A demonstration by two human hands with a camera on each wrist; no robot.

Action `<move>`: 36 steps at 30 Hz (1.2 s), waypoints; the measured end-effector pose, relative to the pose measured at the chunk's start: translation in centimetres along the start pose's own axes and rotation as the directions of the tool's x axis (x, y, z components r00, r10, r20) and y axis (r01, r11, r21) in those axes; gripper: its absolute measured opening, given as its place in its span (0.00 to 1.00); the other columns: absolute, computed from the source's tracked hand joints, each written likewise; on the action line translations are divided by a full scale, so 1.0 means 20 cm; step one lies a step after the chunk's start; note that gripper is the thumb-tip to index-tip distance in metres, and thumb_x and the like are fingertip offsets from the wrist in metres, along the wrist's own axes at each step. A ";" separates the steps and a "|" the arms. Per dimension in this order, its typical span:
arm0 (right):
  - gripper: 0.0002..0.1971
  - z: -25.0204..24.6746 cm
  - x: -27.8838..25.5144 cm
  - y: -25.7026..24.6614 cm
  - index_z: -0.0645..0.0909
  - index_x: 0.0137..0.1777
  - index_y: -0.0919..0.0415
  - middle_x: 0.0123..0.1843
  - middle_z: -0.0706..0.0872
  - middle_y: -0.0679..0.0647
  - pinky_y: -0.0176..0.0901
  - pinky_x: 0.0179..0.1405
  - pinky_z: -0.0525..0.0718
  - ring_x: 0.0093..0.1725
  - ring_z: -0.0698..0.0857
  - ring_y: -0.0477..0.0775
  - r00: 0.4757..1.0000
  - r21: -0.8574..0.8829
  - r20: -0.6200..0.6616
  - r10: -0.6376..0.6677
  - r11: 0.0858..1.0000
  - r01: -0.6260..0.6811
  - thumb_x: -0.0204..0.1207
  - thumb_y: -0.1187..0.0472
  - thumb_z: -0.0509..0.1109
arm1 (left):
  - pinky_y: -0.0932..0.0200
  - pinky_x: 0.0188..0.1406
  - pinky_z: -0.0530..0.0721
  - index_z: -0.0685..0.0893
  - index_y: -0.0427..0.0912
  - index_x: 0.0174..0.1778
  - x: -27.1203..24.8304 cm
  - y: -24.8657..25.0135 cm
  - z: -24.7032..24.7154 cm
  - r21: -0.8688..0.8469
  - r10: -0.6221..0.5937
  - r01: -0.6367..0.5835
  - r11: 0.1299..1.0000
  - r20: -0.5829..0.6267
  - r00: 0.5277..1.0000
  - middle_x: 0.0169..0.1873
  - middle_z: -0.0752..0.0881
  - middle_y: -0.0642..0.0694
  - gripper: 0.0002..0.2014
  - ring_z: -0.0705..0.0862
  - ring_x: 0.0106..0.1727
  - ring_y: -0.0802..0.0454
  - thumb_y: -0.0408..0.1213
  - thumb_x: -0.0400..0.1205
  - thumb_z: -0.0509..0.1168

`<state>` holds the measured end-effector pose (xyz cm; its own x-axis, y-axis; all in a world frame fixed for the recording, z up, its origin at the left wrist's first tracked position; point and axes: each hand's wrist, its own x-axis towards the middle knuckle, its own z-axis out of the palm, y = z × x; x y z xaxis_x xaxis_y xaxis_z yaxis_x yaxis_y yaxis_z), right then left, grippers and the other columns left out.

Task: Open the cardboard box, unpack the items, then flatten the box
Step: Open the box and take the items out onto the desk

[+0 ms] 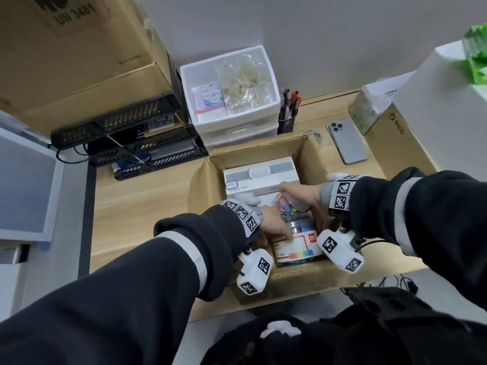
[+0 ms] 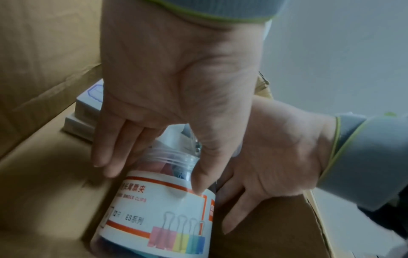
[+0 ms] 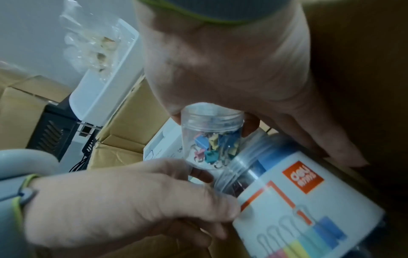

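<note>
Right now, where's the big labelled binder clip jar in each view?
Head: binder clip jar in the near end of the cardboard box, between both hands.
Left wrist: lower centre, under the left hand.
Right wrist: lower right.
Shared landmark: its rainbow clip label.

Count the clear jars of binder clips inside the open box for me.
2. The large labelled jar lies on its side at the near end of the open box, the left hand on it. The small jar sits just beyond, under the right hand. More may be hidden.
</note>
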<state>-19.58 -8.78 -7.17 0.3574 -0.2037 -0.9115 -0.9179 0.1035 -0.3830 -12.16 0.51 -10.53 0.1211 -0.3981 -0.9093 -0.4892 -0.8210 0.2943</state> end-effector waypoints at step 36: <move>0.24 -0.10 -0.51 -0.62 0.84 0.53 0.62 0.41 0.91 0.58 0.41 0.32 0.89 0.35 0.91 0.56 0.983 -0.163 0.087 -0.163 0.971 0.176 0.70 0.41 0.76 | 0.49 0.33 0.90 0.84 0.45 0.44 -0.49 -0.20 -0.44 -0.016 0.196 -0.345 0.938 -0.798 0.570 0.36 0.89 0.54 0.41 0.89 0.38 0.58 0.70 0.45 0.83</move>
<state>-12.21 -9.94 7.11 0.5159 -0.1326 -0.8463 -0.8566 -0.0940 -0.5074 -3.81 4.11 -0.25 0.6627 -0.7141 -0.2256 -0.4867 -0.6397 0.5949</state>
